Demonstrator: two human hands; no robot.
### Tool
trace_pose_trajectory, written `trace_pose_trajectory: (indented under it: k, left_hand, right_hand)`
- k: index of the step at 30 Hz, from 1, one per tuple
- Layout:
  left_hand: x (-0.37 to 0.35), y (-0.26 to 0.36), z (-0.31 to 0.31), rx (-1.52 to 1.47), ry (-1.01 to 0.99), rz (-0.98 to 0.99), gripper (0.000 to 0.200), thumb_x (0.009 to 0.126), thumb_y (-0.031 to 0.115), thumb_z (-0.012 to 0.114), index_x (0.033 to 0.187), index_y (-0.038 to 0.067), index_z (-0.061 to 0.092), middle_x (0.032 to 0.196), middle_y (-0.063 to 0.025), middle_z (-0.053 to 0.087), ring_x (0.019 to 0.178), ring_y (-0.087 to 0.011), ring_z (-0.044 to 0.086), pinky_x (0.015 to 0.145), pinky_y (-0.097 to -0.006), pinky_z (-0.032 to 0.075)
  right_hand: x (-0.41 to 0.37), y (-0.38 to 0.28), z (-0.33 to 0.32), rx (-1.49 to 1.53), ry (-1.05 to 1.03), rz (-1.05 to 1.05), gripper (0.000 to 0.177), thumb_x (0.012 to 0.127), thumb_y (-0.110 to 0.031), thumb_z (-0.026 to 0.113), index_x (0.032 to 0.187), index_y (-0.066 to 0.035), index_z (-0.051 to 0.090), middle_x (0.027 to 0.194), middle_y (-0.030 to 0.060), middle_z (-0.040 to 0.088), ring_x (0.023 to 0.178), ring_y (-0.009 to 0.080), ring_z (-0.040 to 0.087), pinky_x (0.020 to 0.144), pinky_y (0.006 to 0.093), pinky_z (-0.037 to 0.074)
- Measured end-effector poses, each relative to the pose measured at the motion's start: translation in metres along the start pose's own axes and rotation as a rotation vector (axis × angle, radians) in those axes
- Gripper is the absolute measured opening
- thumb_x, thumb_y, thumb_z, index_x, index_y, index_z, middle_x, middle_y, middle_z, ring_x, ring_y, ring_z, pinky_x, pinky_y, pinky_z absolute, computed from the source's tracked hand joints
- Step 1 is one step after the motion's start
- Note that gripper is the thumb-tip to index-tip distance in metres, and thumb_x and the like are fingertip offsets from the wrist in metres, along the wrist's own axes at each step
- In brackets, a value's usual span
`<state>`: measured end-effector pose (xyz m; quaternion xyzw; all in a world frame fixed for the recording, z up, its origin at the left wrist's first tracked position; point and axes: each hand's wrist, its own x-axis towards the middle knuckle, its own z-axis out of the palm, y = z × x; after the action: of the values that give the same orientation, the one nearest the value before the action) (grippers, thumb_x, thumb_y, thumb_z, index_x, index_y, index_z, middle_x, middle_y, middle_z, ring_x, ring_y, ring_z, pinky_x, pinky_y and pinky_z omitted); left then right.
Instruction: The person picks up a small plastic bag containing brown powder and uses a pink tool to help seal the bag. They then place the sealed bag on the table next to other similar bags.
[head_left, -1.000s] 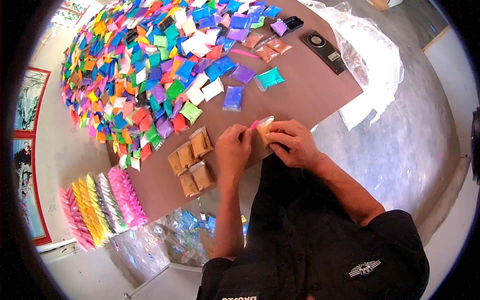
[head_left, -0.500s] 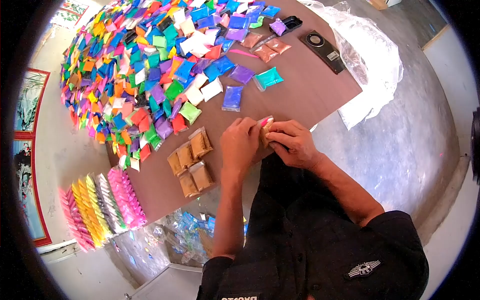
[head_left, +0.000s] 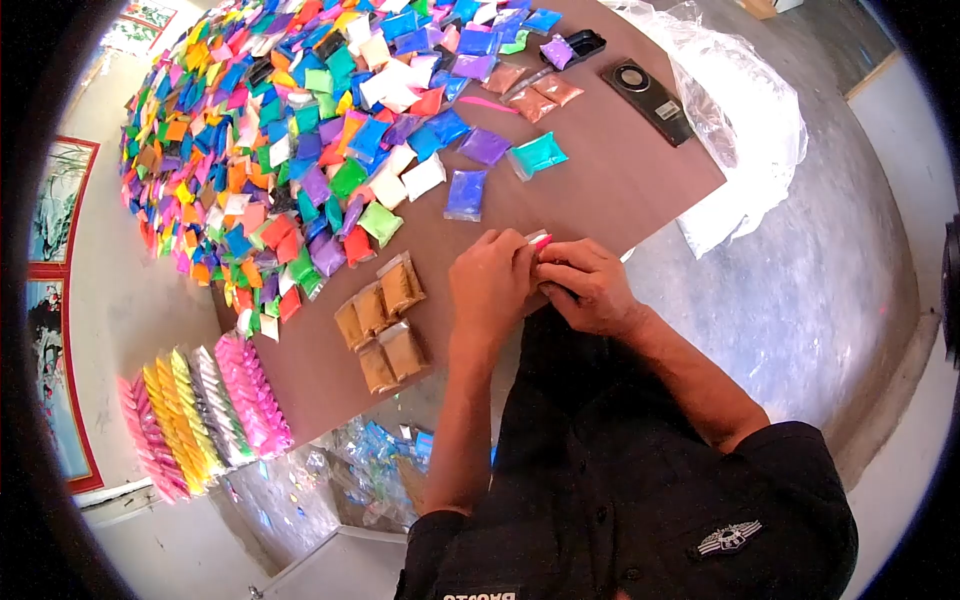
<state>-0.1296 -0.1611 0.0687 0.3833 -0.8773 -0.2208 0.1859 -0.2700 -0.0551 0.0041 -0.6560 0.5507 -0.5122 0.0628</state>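
Observation:
Close together at the table's near edge, my left hand (head_left: 490,276) and my right hand (head_left: 592,288) both have their fingers closed on a small plastic packet (head_left: 538,240). Only a strip of its top shows, clear with a bright pink piece; the fingers hide the rest. To the left of my left hand lie several brown-filled packets (head_left: 384,322) in two rows. Beyond my hands a blue packet (head_left: 465,195), a teal packet (head_left: 540,155) and a purple packet (head_left: 485,147) lie flat on the brown tabletop (head_left: 620,190).
A large heap of colourful packets (head_left: 290,150) covers the table's far left. Stacked rows of packets (head_left: 205,415) stand at the left corner. A black scale-like device (head_left: 648,102) lies at the right, beside clear plastic sheeting (head_left: 745,110). Plastic scraps (head_left: 375,470) sit below the near edge.
My left hand has shifted slightly right, closer to my right hand. The tan body of the packet, visible before, is now covered by fingers.

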Motion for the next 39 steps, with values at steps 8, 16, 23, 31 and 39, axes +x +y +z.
trace_pose_trajectory:
  k: [8,16,23,31,39]
  left_hand:
    - [0.011,-0.014,0.001,0.005,0.051,-0.015,0.017,0.092,0.02,0.071,0.088,0.003,0.07,0.084,-0.0163,0.069,0.078,-0.038,0.067,0.069,-0.0466,0.052]
    - [-0.027,-0.016,0.006,-0.159,0.061,-0.085,0.015,0.092,0.016,0.073,0.088,0.002,0.07,0.083,-0.0167,0.07,0.076,-0.0367,0.069,0.067,-0.0432,0.053]
    - [-0.013,-0.033,0.004,-0.06,0.123,-0.094,0.012,0.093,0.015,0.072,0.088,0.004,0.07,0.082,-0.017,0.069,0.075,-0.038,0.068,0.066,-0.0447,0.052]
    - [-0.041,-0.007,0.002,-0.194,0.085,-0.153,0.014,0.093,0.016,0.072,0.087,0.004,0.069,0.079,-0.0163,0.069,0.074,-0.0366,0.068,0.065,-0.0439,0.052]
    - [-0.024,-0.03,0.007,-0.211,0.079,-0.182,0.019,0.094,0.017,0.073,0.09,-0.002,0.071,0.077,-0.0183,0.07,0.068,-0.0287,0.07,0.065,-0.0375,0.053]
  right_hand:
    - [-0.001,0.001,0.001,0.006,0.026,-0.004,0.032,0.075,-0.003,0.081,0.105,-0.007,0.072,0.112,0.0104,0.07,0.098,0.0308,0.068,0.084,0.0403,0.056]
    - [0.002,-0.004,0.003,-0.004,0.023,0.023,0.032,0.075,-0.005,0.081,0.105,-0.009,0.071,0.111,0.0075,0.07,0.099,0.0324,0.067,0.086,0.0425,0.056]
    - [0.003,-0.006,0.004,-0.054,0.066,0.003,0.029,0.076,-0.006,0.081,0.103,-0.008,0.071,0.113,0.0099,0.068,0.106,0.0352,0.066,0.092,0.0442,0.056]
    - [0.004,-0.007,0.005,-0.045,0.043,0.025,0.028,0.076,-0.008,0.082,0.102,-0.009,0.07,0.113,0.01,0.067,0.108,0.0347,0.066,0.093,0.0448,0.056]
    - [0.006,-0.009,0.006,-0.09,0.069,0.019,0.027,0.078,-0.009,0.08,0.103,-0.008,0.072,0.106,0.01,0.067,0.099,0.0342,0.065,0.088,0.0439,0.056]
